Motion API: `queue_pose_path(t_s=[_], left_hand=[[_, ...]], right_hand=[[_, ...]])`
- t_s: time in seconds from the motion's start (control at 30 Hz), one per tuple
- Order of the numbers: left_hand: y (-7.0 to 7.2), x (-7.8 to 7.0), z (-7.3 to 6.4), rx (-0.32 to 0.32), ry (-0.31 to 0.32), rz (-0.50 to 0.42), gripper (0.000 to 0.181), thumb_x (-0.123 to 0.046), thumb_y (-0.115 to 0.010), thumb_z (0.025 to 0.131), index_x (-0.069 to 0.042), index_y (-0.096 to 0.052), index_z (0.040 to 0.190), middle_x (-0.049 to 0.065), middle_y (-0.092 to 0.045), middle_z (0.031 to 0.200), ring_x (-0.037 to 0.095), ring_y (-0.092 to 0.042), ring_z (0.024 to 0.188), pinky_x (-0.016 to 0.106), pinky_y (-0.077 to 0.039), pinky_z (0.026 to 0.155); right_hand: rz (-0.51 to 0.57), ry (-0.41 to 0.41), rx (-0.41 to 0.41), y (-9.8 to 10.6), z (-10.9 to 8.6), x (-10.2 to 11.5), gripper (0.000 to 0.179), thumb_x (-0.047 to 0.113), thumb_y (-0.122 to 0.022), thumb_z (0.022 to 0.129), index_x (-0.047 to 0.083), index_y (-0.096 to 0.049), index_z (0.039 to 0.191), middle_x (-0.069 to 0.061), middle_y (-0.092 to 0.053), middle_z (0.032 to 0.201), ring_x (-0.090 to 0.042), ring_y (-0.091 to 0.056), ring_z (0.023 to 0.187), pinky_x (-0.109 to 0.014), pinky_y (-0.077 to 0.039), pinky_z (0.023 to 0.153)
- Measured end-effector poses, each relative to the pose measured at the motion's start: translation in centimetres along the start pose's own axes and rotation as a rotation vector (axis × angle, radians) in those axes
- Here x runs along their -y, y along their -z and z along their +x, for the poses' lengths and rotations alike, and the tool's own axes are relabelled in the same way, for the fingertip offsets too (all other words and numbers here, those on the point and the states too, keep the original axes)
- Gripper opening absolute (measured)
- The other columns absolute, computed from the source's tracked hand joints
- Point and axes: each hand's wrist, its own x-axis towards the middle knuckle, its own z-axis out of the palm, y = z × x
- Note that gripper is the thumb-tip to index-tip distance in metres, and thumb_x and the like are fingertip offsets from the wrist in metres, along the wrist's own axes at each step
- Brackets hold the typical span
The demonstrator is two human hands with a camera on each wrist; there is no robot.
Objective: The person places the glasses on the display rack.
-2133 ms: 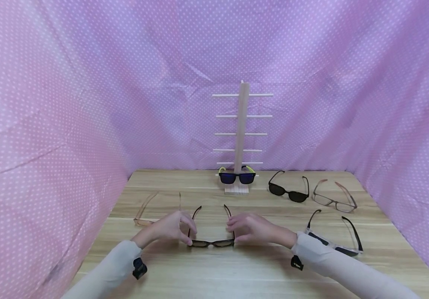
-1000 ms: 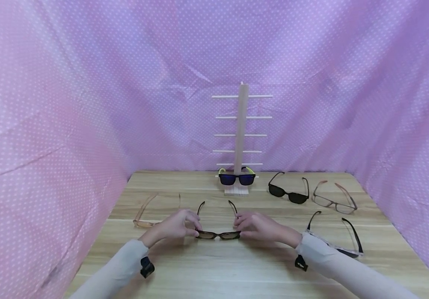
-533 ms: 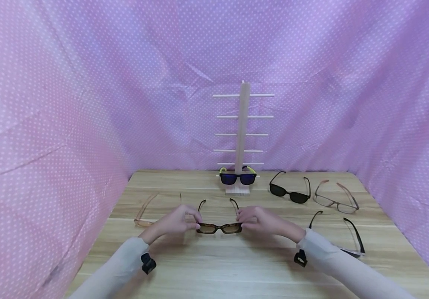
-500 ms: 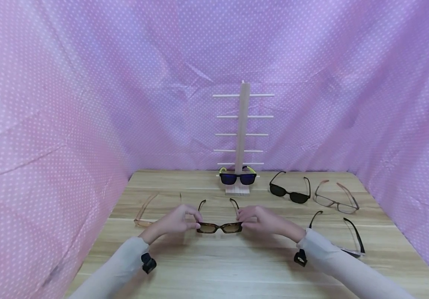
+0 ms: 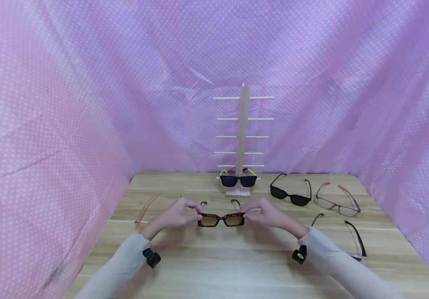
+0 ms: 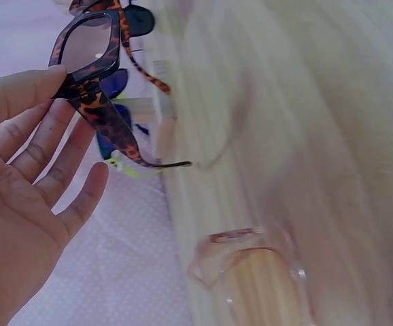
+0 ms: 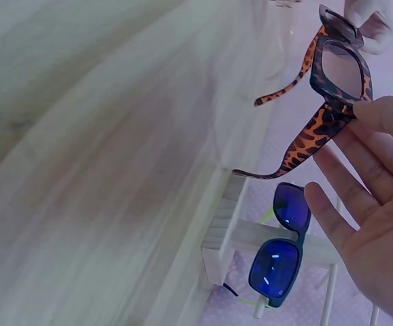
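Observation:
Tortoiseshell sunglasses [image 5: 220,218] with brown lenses are held up off the table, temples unfolded and pointing away from me. My left hand [image 5: 178,214] pinches the left hinge corner between thumb and fingers; the left wrist view shows the thumb on the front of the frame [image 6: 59,47]. At the opposite corner, my right hand [image 5: 268,214] pinches in the same way, its other fingers spread behind the temple [image 7: 312,139] in the right wrist view. Beyond them stands a wooden eyewear rack [image 5: 242,137] with blue-lensed sunglasses [image 5: 229,181] on its lowest rod.
Black sunglasses [image 5: 299,200] and grey-framed glasses with reddish temples [image 5: 325,203] lie to the right. Another dark-templed pair [image 5: 358,238] is partly hidden by my right forearm. Transparent peach glasses [image 6: 236,236] lie at the left. Pink dotted cloth [image 5: 177,108] surrounds the table.
Both hands have lifted the tortoiseshell sunglasses from the table and moved them away from me and slightly right. The lens front has tilted up into fuller view. The other glasses stay put.

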Motion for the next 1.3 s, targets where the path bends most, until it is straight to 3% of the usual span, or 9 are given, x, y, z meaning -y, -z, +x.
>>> queue_pose_path(t_s=[0.17,0.3,0.5,0.6,0.7,0.9,1.07,1.3], left_hand=[[0.6,-0.5,0.4,-0.045,-0.016,0.021,0.011,-0.014,-0.072,0.095,-0.013,-0.077,0.104,0.001,-0.078,0.106,0.018,-0.070,0.107,0.042,-0.053,0.103],[0.8,-1.0,0.7,-0.069,0.000,0.012,0.012,-0.016,-0.071,0.096,-0.014,-0.076,0.107,0.000,-0.077,0.108,0.015,-0.068,0.105,0.046,-0.053,0.100],[0.8,-1.6,1.3,-0.075,0.008,0.001,0.015,-0.017,-0.069,0.098,-0.013,-0.074,0.111,0.003,-0.075,0.111,0.016,-0.067,0.106,0.052,-0.053,0.100],[0.7,-1.6,1.6,-0.074,0.000,-0.013,0.015,-0.016,-0.068,0.098,-0.011,-0.073,0.111,0.005,-0.075,0.112,0.017,-0.068,0.106,0.045,-0.055,0.100],[0.8,-1.7,1.9,-0.079,-0.012,-0.040,0.015,-0.015,-0.069,0.098,-0.009,-0.073,0.111,0.006,-0.075,0.111,0.016,-0.068,0.104,0.035,-0.055,0.098],[1.0,-2.3,2.6,-0.105,-0.034,-0.076,0.014,-0.011,-0.070,0.096,-0.006,-0.073,0.109,0.009,-0.075,0.108,0.013,-0.068,0.100,0.030,-0.055,0.097],[1.5,-3.0,3.1,-0.121,-0.052,-0.100,0.015,-0.010,-0.070,0.096,-0.003,-0.073,0.108,0.012,-0.075,0.108,0.017,-0.068,0.100,0.030,-0.056,0.095],[2.0,-4.1,3.7,-0.126,-0.052,-0.148,0.016,-0.009,-0.070,0.096,-0.001,-0.073,0.110,0.013,-0.074,0.109,0.018,-0.068,0.103,0.038,-0.057,0.094]], right_hand=[[0.036,-0.010,-0.047,0.7,0.2,0.3,0.017,0.003,-0.072,0.092,0.004,-0.078,0.107,-0.013,-0.077,0.111,-0.032,-0.072,0.108,-0.036,-0.058,0.099],[0.023,-0.031,-0.082,1.5,0.3,0.9,0.016,0.004,-0.072,0.092,0.008,-0.079,0.106,-0.009,-0.078,0.109,-0.030,-0.072,0.108,-0.031,-0.057,0.097],[0.017,-0.057,-0.105,2.6,0.2,1.2,0.014,0.007,-0.072,0.093,0.009,-0.079,0.104,-0.008,-0.078,0.109,-0.030,-0.072,0.108,-0.040,-0.058,0.095],[0.041,-0.085,-0.098,3.1,0.2,1.2,0.014,0.009,-0.072,0.094,0.010,-0.079,0.105,-0.008,-0.078,0.111,-0.030,-0.071,0.110,-0.042,-0.058,0.097],[0.076,-0.113,-0.087,3.5,0.2,1.4,0.013,0.011,-0.072,0.095,0.011,-0.079,0.106,-0.008,-0.078,0.112,-0.027,-0.070,0.113,-0.033,-0.056,0.100],[0.163,-0.061,-0.091,4.5,0.3,1.3,0.014,0.003,-0.070,0.094,0.004,-0.078,0.106,-0.016,-0.076,0.111,-0.023,-0.070,0.112,-0.024,-0.055,0.097],[0.173,-0.051,-0.105,5.5,0.4,1.5,0.013,0.001,-0.070,0.094,0.001,-0.077,0.105,-0.018,-0.077,0.110,-0.005,-0.069,0.106,-0.020,-0.056,0.091],[0.206,-0.035,-0.135,6.7,0.3,2.0,0.014,-0.003,-0.068,0.093,-0.005,-0.075,0.105,-0.023,-0.075,0.108,0.000,-0.068,0.099,-0.017,-0.057,0.081]])
